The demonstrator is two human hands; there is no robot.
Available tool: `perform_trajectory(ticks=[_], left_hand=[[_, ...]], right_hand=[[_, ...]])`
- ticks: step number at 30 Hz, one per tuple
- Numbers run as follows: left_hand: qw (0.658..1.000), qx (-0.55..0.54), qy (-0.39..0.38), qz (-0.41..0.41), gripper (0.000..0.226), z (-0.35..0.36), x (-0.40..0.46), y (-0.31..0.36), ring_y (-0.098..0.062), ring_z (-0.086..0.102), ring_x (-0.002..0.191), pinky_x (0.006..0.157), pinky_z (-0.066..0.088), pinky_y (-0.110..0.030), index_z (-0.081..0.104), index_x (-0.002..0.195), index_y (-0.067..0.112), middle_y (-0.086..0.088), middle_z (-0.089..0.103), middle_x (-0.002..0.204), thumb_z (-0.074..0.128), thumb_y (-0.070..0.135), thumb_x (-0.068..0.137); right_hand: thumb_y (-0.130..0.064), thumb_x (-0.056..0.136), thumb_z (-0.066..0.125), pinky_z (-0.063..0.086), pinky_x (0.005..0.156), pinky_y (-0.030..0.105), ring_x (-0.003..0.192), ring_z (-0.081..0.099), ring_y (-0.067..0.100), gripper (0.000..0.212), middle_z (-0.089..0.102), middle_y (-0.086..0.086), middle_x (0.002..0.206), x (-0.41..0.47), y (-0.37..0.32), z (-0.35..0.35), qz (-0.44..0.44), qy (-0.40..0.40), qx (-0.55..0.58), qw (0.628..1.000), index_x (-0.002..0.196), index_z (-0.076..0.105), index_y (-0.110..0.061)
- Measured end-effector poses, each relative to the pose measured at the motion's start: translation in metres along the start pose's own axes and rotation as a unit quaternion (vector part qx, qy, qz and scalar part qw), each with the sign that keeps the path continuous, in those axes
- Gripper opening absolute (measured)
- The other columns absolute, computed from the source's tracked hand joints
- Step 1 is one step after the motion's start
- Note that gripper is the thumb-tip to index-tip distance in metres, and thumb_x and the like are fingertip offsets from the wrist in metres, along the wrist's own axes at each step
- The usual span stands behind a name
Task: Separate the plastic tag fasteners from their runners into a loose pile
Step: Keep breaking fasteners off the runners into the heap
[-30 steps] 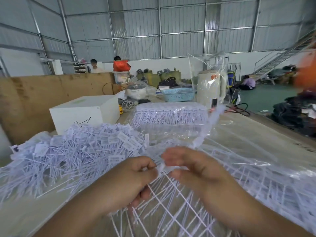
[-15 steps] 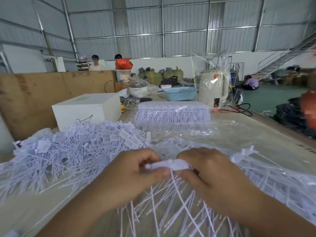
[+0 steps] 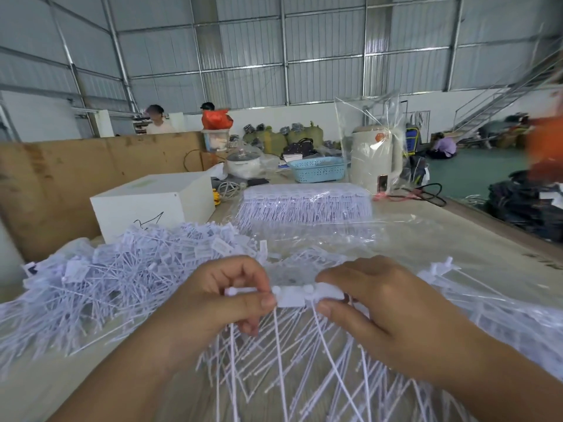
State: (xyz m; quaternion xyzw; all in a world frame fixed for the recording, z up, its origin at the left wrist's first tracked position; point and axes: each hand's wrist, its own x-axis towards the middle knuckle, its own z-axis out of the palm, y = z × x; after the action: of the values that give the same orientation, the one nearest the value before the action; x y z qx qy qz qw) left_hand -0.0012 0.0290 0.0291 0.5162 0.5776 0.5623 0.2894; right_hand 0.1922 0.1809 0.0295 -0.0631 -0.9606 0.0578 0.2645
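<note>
At lower centre, the left hand (image 3: 219,303) and right hand (image 3: 393,312) each pinched an end of one runner (image 3: 292,296), its fasteners (image 3: 280,345) hanging down. The loose pile (image 3: 122,275) lay at left. A bagged stack (image 3: 304,202) sat beyond, centre.

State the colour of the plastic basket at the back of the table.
Light blue basket, with a lattice pattern; head view.
</note>
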Motion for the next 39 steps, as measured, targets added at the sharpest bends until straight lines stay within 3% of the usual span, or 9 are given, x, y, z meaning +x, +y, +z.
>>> perform_trajectory(ticks=[4, 8, 12, 15, 24, 29, 33, 36, 39], left_hand=[[0.988, 0.033, -0.145, -0.043, 0.012, 0.004, -0.005, 0.006, -0.011, 0.061, 0.057, 0.064, 0.049, -0.021, 0.072, 0.067, 0.025, 0.003, 0.064, 0.06, 0.076, 0.035, 0.07], [0.982, 0.079, -0.165, -0.034, 0.03, 0.009, -0.005, 0.01, -0.009, 0.06, 0.056, 0.065, 0.045, -0.017, 0.07, 0.063, 0.025, 0.002, 0.064, 0.059, 0.06, 0.046, 0.083], [0.979, 0.063, -0.194, -0.024, 0.026, 0.011, -0.006, 0.014, -0.007, 0.063, 0.06, 0.066, 0.048, -0.02, 0.073, 0.069, 0.027, 0.006, 0.067, 0.064, 0.065, 0.046, 0.085], [0.972, 0.059, -0.226, -0.034, 0.025, 0.013, -0.008, 0.018, -0.006, 0.064, 0.062, 0.065, 0.049, -0.02, 0.076, 0.076, 0.029, 0.007, 0.068, 0.065, 0.067, 0.051, 0.084], [0.995, 0.079, 0.058, 0.012, 0.049, 0.04, -0.003, 0.001, -0.012, 0.043, 0.038, 0.046, 0.037, -0.017, 0.057, 0.048, 0.02, 0.001, 0.046, 0.041, 0.059, 0.064, 0.069], [0.98, 0.023, 0.19, 0.045, 0.048, 0.04, 0.002, -0.007, -0.017, 0.041, 0.042, 0.044, 0.038, -0.021, 0.056, 0.054, 0.014, -0.005, 0.044, 0.045, 0.057, 0.056, 0.078], [0.995, -0.022, 0.083, 0.048, 0.018, 0.033, 0.001, -0.007, -0.017, 0.044, 0.043, 0.045, 0.038, -0.02, 0.069, 0.09, 0.027, -0.003, 0.053, 0.052, 0.064, 0.042, 0.081], [0.995, -0.05, -0.081, 0.004, 0.037, 0.03, -0.003, -0.006, -0.012, 0.058, 0.047, 0.046, 0.045, -0.02, 0.063, 0.119, 0.042, 0.001, 0.061, 0.056, 0.066, 0.044, 0.082], [0.982, -0.041, -0.182, 0.007, 0.033, 0.025, -0.007, 0.002, -0.005, 0.065, 0.059, 0.054, 0.05, -0.017, 0.066, 0.12, 0.035, 0.01, 0.07, 0.073, 0.066, 0.044, 0.088]], right_hand=[[-0.05, 0.098, 0.04, 0.038, 0.082, 0.026, 0.085, 0.048, 0.008, 0.031, 0.055, -0.011, 0.092, 0.0, 0.002, 0.008, -0.037, -0.02, -0.036, 0.999, 0.102, 0.061, -0.028], [-0.048, 0.094, 0.05, 0.037, 0.086, 0.021, 0.092, 0.05, 0.006, 0.027, 0.058, -0.012, 0.097, 0.0, -0.001, 0.008, -0.052, -0.063, -0.009, 0.997, 0.104, 0.062, -0.027], [-0.057, 0.094, 0.049, 0.041, 0.089, 0.024, 0.102, 0.052, 0.003, 0.043, 0.059, -0.014, 0.109, 0.0, -0.007, 0.011, -0.054, -0.079, 0.067, 0.993, 0.128, 0.054, -0.033], [-0.044, 0.098, 0.051, 0.047, 0.079, 0.034, 0.09, 0.057, 0.009, 0.027, 0.06, -0.007, 0.094, 0.0, -0.008, 0.015, -0.039, -0.093, 0.133, 0.986, 0.108, 0.062, -0.022], [-0.062, 0.092, 0.032, 0.046, 0.065, 0.039, 0.07, 0.051, 0.008, 0.042, 0.051, -0.011, 0.074, 0.0, -0.014, 0.02, 0.027, 0.014, 0.082, 0.996, 0.09, 0.053, -0.026], [-0.067, 0.085, 0.03, 0.029, 0.041, 0.025, 0.044, 0.043, 0.008, 0.042, 0.051, -0.012, 0.056, 0.001, -0.009, 0.015, 0.131, 0.122, 0.172, 0.969, 0.075, 0.041, -0.028], [-0.061, 0.089, 0.041, 0.034, 0.043, 0.027, 0.045, 0.043, 0.007, 0.027, 0.051, -0.012, 0.057, -0.002, -0.002, 0.008, 0.088, 0.053, 0.233, 0.967, 0.08, 0.05, -0.037], [-0.052, 0.096, 0.05, 0.046, 0.055, 0.039, 0.057, 0.052, 0.007, 0.023, 0.058, -0.006, 0.069, -0.003, -0.007, 0.013, 0.032, -0.046, 0.236, 0.97, 0.097, 0.057, -0.031], [-0.052, 0.094, 0.054, 0.051, 0.069, 0.041, 0.072, 0.061, 0.009, 0.028, 0.064, 0.0, 0.082, -0.003, -0.01, 0.017, 0.022, -0.086, 0.271, 0.958, 0.116, 0.054, -0.034]])
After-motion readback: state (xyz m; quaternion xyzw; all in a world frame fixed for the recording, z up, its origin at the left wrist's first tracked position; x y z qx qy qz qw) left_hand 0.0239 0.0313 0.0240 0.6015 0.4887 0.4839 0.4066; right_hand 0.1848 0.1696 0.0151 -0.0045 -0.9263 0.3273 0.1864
